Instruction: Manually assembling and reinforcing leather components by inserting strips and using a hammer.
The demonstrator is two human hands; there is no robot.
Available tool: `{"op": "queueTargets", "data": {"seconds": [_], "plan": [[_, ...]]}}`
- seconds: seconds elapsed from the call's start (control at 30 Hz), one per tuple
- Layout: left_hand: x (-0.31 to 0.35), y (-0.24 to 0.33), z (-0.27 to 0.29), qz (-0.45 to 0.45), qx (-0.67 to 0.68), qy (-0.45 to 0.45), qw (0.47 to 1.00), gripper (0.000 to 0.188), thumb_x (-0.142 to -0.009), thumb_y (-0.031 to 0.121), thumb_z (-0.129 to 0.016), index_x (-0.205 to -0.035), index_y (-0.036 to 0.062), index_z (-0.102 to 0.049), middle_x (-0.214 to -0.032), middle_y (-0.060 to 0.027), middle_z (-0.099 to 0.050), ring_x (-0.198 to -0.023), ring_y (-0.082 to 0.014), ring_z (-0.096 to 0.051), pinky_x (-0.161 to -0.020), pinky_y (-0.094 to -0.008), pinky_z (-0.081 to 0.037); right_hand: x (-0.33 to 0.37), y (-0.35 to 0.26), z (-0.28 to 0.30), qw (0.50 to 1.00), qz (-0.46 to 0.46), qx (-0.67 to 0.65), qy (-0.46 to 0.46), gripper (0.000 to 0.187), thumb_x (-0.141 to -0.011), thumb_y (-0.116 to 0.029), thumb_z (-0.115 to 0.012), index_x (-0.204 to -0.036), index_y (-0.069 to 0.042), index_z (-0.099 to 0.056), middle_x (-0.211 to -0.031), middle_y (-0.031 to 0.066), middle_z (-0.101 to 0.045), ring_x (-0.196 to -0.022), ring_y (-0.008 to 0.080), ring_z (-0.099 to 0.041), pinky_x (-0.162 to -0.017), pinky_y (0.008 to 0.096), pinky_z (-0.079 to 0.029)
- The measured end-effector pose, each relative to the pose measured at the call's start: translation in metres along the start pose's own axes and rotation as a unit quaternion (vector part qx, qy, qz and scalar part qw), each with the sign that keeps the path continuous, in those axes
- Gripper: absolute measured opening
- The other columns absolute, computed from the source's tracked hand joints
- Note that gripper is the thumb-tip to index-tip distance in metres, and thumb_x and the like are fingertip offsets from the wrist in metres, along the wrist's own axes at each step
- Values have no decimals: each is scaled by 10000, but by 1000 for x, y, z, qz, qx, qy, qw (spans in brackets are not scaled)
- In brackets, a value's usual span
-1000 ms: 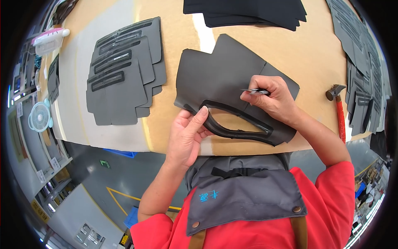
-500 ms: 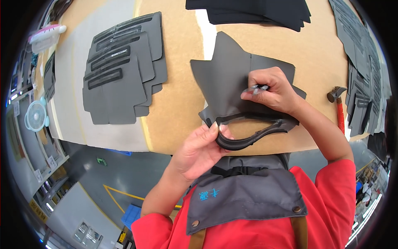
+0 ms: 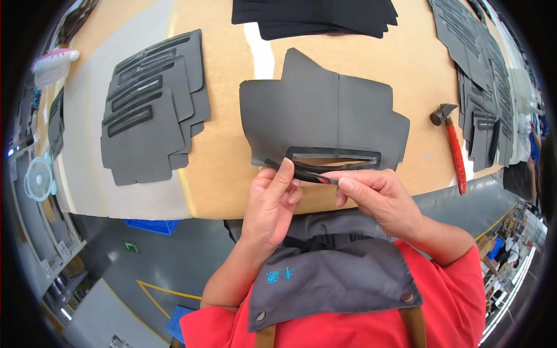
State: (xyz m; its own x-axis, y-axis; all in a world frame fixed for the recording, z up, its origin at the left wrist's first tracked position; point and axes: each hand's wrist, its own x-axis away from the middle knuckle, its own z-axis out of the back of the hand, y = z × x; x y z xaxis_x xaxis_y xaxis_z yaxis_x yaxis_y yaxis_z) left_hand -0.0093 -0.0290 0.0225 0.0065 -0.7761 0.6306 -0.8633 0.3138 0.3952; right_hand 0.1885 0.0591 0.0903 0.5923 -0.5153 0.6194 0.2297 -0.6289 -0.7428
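A dark grey flat panel [image 3: 316, 110] lies on the table before me, a crease running down its middle. Near its closest edge is a long slot [image 3: 348, 160] framed in black, with the brown table showing through it. My left hand [image 3: 271, 200] pinches a slim black strip [image 3: 304, 173] between thumb and fingers, just in front of the slot. My right hand [image 3: 377, 197] closes thumb and forefinger on the strip's other end. Whether the strip is joined to the panel is hidden by my fingers.
Overlapping grey slotted panels [image 3: 145, 136] lie at left; more grey pieces [image 3: 484, 75] are stacked at right. A red-handled hammer [image 3: 455, 151] rests beside them. Black sheets [image 3: 325, 20] lie at the far side. The table's near edge runs just before my body.
The panel, bent up with its slot edge pulled toward me, now lies flat. My right hand has come down from above the panel to the strip; its small silvery tool is no longer visible.
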Motion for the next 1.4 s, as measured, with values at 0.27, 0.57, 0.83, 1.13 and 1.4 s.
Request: {"op": "queueTargets", "data": {"seconds": [0.27,0.57,0.83,1.13,1.4], "plan": [[3,-8,-7,-10,-4,3,1000,128,-1051,241,-644,-999,124,-652,-949,18,-683,-792,-48,-573,-604,-214,-411,-2,16,-1,999,1,-19,26,383,-1097,-294,-557,-1287,5,-700,-837,-49,-629,-574,-14,-317,-494,185,-243],[6,-10,-8,-24,-18,-3,1000,110,-1012,202,-708,-1058,106,-680,-982,26,-671,-821,-68,-554,-641,-236,-424,-4,11,-1,999,-14,-11,33,378,-1094,-300,-565,-1261,5,-713,-822,-50,-623,-570,-15,-321,-489,185,-242],[8,-13,-12,-40,-31,-5,999,117,-996,193,-728,-1056,95,-706,-970,11,-687,-841,-87,-574,-659,-253,-433,-4,14,-2,999,1,-17,38,362,-1086,-278,-580,-1263,8,-712,-820,-49,-621,-572,-18,-327,-489,182,-242],[10,-14,-12,-40,-26,-2,999,142,-993,192,-733,-1075,77,-716,-975,-5,-696,-854,-101,-588,-665,-266,-438,-5,18,-6,998,11,-45,51,332,-1078,-249,-596,-1252,4,-721,-825,-57,-610,-584,-17,-329,-497,182,-244],[11,-15,-13,-30,-20,4,999,150,-993,193,-733,-1078,71,-713,-991,-16,-695,-873,-109,-592,-677,-272,-442,-4,24,-11,996,13,-61,63,321,-1072,-245,-605,-1239,2,-727,-810,-65,-591,-588,-16,-325,-496,188,-237]]}}
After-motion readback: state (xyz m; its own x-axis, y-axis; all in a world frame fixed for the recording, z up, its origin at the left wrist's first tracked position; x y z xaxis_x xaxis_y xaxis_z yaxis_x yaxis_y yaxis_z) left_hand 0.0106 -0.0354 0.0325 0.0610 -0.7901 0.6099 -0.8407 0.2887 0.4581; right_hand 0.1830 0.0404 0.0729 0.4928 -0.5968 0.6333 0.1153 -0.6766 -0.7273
